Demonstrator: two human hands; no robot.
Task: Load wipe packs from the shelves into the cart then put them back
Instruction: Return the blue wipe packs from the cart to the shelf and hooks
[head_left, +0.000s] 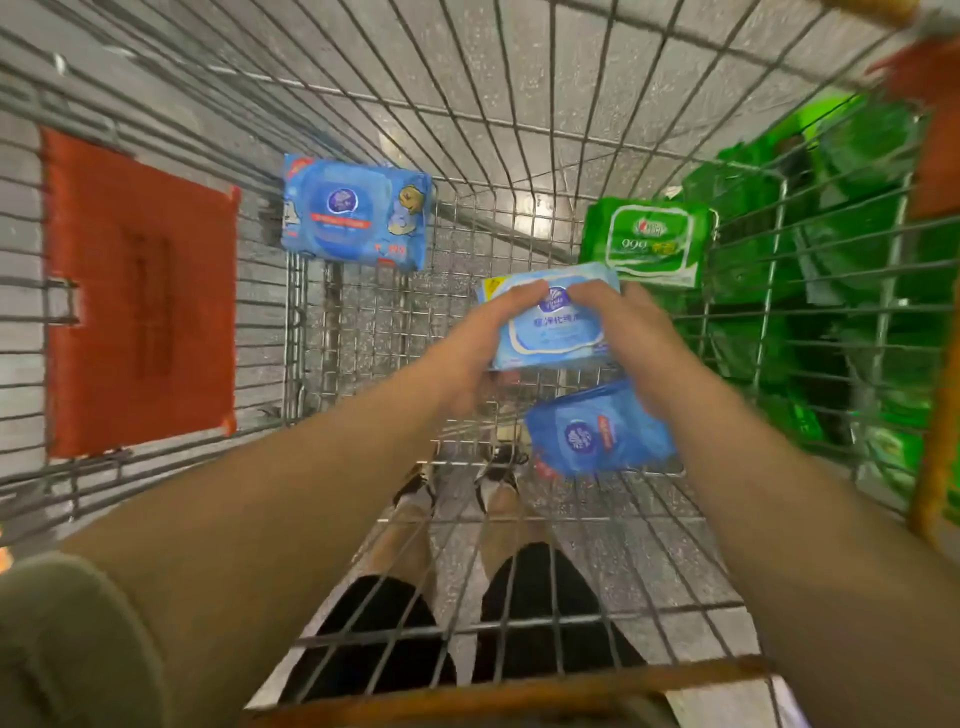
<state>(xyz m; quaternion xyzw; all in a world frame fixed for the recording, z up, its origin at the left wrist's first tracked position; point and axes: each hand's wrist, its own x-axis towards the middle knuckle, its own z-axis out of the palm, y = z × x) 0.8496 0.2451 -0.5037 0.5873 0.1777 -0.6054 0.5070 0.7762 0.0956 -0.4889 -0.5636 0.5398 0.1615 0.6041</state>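
two bare hands reach down into a wire cart (363, 322) and hold a pale blue pack (550, 322) of wipes above its mesh floor. the left hand (478, 348) grips the pack's left edge, fingers curled over the top and meeting near the round logo. the right hand (628, 338) grips the right edge the same way, fingers curled onto the pack's face. the pack is lifted and tilted, clear of the cart floor.

just below the pale blue pack, nearer the person, a dark blue pack (597, 431) lies tilted on the cart floor, partly under the right wrist. beyond the pale pack and to its left, a cartoon pack (358, 215) in blue leans against the far corner of the cart. beyond and to the right of the pale pack, a green pack (649, 241) rests against the cart's right wall. outside that wall, blurred green goods (831, 260) show through the wires. an orange panel (140, 291) hangs on the cart's left wall. the person's legs and shoes (498, 467) show through the cart's near end.
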